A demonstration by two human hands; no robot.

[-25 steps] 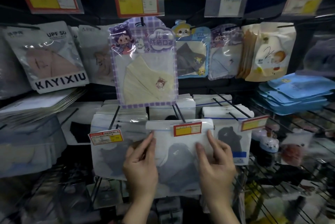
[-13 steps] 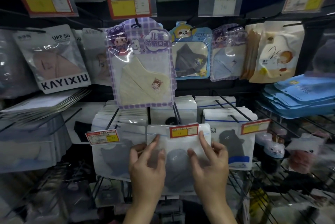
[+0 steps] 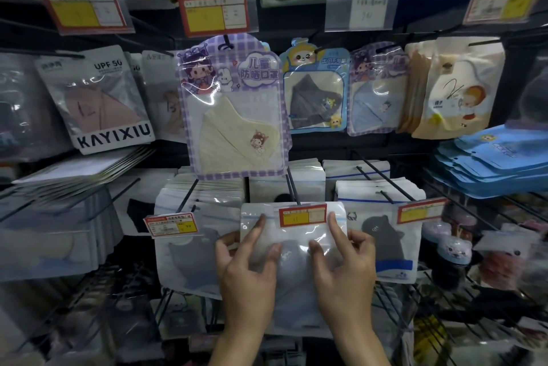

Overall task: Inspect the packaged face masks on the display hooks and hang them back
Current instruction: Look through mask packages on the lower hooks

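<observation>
— What is hanging at the far left?
— A KAYIXIU pack (image 3: 100, 104) is hanging on the upper row.
— And the left hand (image 3: 246, 273)?
— It is gripping the white mask pouch (image 3: 293, 285) by its left edge. The forefinger is stretching up the front, the thumb is pressing the film and the other fingers are curling at the side.
— Where is the pouch sitting?
— Under the purple checked pack (image 3: 234, 107), at the front of the lower middle hook (image 3: 292, 187), just behind the red price tag (image 3: 302, 215). Whether it is hanging on the hook, I cannot tell.
— The right hand (image 3: 344, 270)?
— It is gripping the right edge the same way. A bear-print pouch (image 3: 385, 244) is hanging just beside it.
</observation>
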